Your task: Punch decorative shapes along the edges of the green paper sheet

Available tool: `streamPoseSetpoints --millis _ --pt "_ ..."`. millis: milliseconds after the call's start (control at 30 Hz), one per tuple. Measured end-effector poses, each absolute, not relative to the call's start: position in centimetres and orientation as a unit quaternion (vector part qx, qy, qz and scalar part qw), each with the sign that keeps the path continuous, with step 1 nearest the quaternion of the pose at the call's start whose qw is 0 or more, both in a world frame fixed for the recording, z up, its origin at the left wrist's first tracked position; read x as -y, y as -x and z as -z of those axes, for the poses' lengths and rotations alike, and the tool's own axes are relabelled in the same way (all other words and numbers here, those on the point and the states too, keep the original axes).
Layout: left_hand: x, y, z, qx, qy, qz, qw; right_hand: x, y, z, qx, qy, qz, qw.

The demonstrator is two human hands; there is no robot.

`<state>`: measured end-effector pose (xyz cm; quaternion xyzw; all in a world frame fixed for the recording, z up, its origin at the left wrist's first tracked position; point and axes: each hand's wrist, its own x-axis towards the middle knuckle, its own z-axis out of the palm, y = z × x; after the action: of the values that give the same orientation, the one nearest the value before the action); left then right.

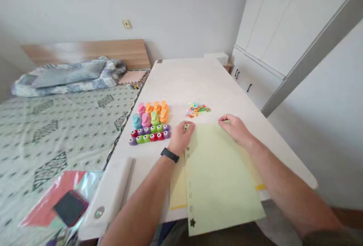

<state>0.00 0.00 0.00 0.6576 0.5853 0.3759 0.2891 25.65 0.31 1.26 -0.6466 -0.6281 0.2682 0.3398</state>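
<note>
A pale green sheet of paper has a column of small punched shapes along its left edge. My left hand, with a black band on the wrist, pinches its far left corner. At the far right corner, my right hand pinches the same sheet. The near end of the sheet sticks out past the table's front edge. Underneath lies a yellow sheet, mostly covered. Beyond the hands is a pile of small colourful paper cutouts. Left of my left hand stand several craft punches in rows.
The white table runs back toward the wall. A long white device lies at its front left. On the bed beside it are a phone and packs of coloured paper. Cabinets stand right.
</note>
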Motion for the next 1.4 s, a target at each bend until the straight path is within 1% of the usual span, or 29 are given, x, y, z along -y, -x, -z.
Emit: streamPoseSetpoints --millis 233,833,1067,1133,1267,1400 --pt "0.2 -0.2 -0.3 -0.591 -0.654 -0.376 0.286 -0.1 -25.9 -1.5 0.621 0.65 -0.274 0.343" --pt "0.3 -0.1 -0.6 -0.595 -0.652 -0.372 0.288 -0.4 -25.8 -1.1 0.626 0.654 -0.246 0.346" --pt "0.1 -0.1 -0.1 -0.589 -0.657 -0.376 0.282 -1.1 -26.2 -0.2 0.634 0.625 -0.247 0.383" --pt "0.1 -0.1 -0.1 -0.588 -0.658 -0.376 0.282 -1.3 -26.3 0.2 0.633 0.626 -0.231 0.392" --pt "0.1 0.0 -0.1 -0.588 -0.655 -0.382 0.28 -1.7 -26.3 0.5 0.628 0.644 -0.151 0.41" --pt "0.2 -0.1 -0.1 -0.585 -0.654 -0.387 0.285 -2.7 -25.0 -1.3 0.639 0.628 -0.167 0.412"
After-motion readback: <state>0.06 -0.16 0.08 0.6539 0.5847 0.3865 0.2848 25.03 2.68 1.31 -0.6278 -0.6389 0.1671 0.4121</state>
